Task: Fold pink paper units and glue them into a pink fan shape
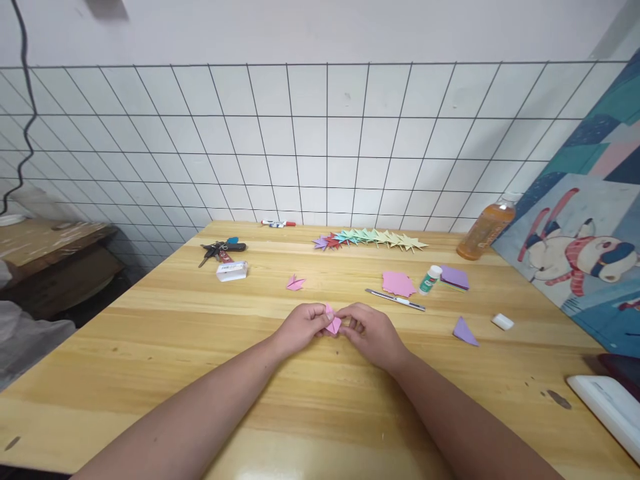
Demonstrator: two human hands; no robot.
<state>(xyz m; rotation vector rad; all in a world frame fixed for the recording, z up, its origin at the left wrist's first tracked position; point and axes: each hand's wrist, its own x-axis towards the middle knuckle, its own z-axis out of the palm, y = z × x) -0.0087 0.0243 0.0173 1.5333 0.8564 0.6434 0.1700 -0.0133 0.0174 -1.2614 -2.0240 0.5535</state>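
Pinched in the left hand (302,327), pink paper (334,326) shows creased folds, the right hand (373,333) at its edge, grip unclear.

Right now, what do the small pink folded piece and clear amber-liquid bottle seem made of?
Small pink folded piece: likely matte paper; thin, visible fold line. Clear amber-liquid bottle: probably glossy plastic; see-through wall shows liquid, glass possible.
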